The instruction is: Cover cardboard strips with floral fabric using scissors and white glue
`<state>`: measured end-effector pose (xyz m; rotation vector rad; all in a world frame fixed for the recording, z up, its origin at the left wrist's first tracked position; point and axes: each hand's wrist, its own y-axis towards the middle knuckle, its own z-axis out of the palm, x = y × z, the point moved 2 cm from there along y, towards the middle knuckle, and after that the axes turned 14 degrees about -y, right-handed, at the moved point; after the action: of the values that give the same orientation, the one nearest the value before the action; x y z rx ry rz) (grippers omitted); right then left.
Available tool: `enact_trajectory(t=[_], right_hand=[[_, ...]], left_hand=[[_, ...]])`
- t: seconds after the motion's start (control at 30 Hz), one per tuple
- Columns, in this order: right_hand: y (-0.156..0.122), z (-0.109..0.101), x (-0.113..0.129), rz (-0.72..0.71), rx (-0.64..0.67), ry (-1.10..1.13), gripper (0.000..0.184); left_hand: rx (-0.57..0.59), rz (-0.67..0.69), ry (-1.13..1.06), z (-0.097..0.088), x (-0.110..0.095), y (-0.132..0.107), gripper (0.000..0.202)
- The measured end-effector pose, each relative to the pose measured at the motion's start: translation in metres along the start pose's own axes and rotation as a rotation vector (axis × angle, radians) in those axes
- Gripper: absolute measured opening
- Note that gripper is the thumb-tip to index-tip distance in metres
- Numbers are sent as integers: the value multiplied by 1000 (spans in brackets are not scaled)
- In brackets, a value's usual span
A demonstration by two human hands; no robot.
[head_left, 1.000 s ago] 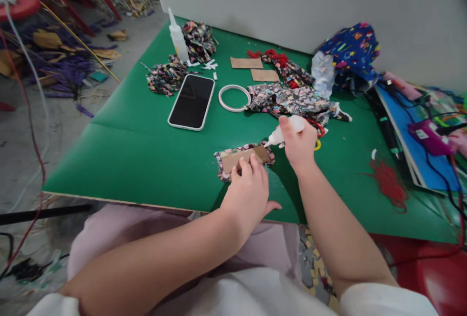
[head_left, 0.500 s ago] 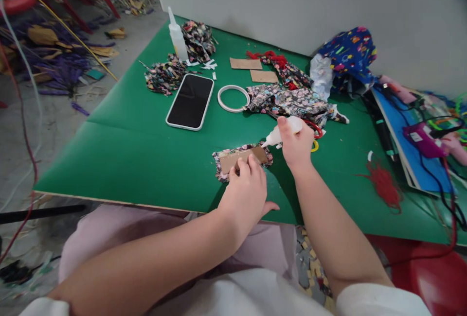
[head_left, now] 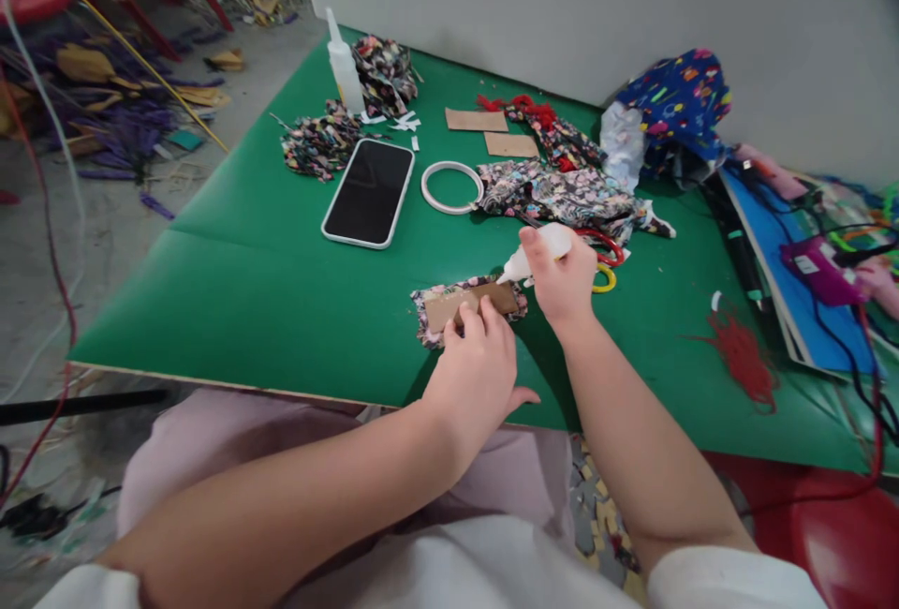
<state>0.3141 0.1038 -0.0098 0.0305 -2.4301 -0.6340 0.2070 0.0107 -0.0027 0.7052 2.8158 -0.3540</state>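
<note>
A brown cardboard strip [head_left: 469, 304] lies on a piece of flowered cloth [head_left: 430, 315] on the green table [head_left: 267, 272]. My left hand [head_left: 476, 367] rests on the strip's near edge, fingers stretched flat and pressing it down. My right hand [head_left: 563, 279] is closed round a small white glue bottle [head_left: 534, 255], which is tilted with its nozzle at the strip's far right corner.
A phone [head_left: 369, 191] lies face up beyond the strip, a white ring [head_left: 451, 187] beside it. Flowered cloth [head_left: 562, 197], scissors with red and yellow handles [head_left: 604, 262], two cardboard strips [head_left: 478, 120] and a second glue bottle [head_left: 346, 73] lie farther back. Red thread [head_left: 741, 367] and cables sit right.
My right hand has carried the glue bottle a little to the left, bringing the nozzle onto the strip's far corner. My left hand stays pressed on the strip.
</note>
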Motion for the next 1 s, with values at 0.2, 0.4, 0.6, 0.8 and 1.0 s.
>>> enact_trajectory(t=[0.2,0.4,0.6,0.8,1.0], right_hand=[[-2,1,7,-31,36,21,39],[-3,4,13,-54,56,22,38],[-4,7,17,-89,71,24,39],[-6,10,23,-132,88,-5,40],[-11,12,35,-142,163,39,40]], left_hand=[[1,1,-11,1,0,0,88],[-3,-1,-10,1,0,1,87],[0,9,-12,1,0,-1,89],[-6,14,-22,3,0,-2,91],[5,7,-34,1,0,-1,91]])
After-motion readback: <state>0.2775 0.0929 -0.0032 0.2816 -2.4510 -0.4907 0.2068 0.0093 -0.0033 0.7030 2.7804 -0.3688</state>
